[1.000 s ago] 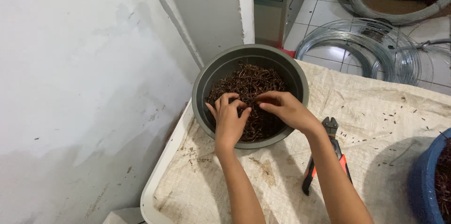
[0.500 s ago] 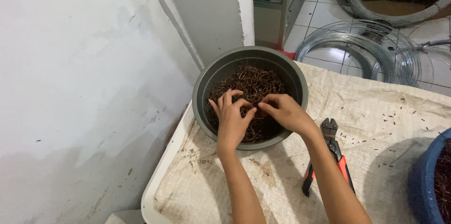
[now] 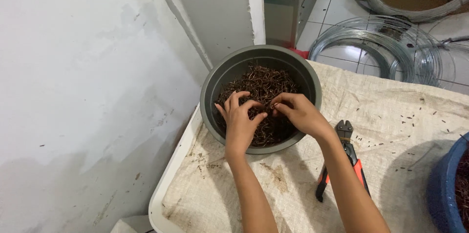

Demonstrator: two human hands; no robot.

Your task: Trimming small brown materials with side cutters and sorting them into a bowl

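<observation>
While curled, both hands (image 3: pixel 271 116) pinch rusty wire pieces (image 3: pixel 259 84).

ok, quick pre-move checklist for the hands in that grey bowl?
1. Both hands inside the bowl: ok, left hand and right hand are on the rusty wire pieces.
2. Grip on a piece: cannot tell, fingertips meet but the pile hides what they hold.
3. Grey bowl seated on the sackcloth: ok.
4. Cutters clear of the hands: ok, lying beside the right forearm.
5. Blue tub within view: ok, at the right edge.
</observation>
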